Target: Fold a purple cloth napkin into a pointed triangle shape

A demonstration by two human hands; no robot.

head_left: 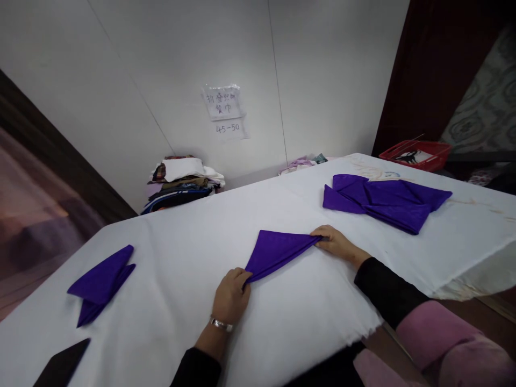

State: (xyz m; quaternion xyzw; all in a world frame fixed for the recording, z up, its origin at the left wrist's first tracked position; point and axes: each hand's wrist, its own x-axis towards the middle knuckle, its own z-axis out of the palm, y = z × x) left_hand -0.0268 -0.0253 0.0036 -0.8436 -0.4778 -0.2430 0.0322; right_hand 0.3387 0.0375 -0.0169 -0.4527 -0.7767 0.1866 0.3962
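Note:
A purple cloth napkin [276, 252], folded into a narrow triangle, lies on the white table [181, 279]. My left hand [230, 295] is closed in a pinch on its lower left corner. My right hand [334, 242] pinches the pointed right tip against the table. Both arms wear dark sleeves, and a metal watch sits on my left wrist.
A folded purple napkin [102, 282] lies at the left. A pile of unfolded purple napkins [387, 201] lies at the right. Stacked cloths [181, 183] sit by the wall, under a paper sign [223, 110]. A red basket [417, 153] stands far right. A dark object [60, 365] is at the bottom left.

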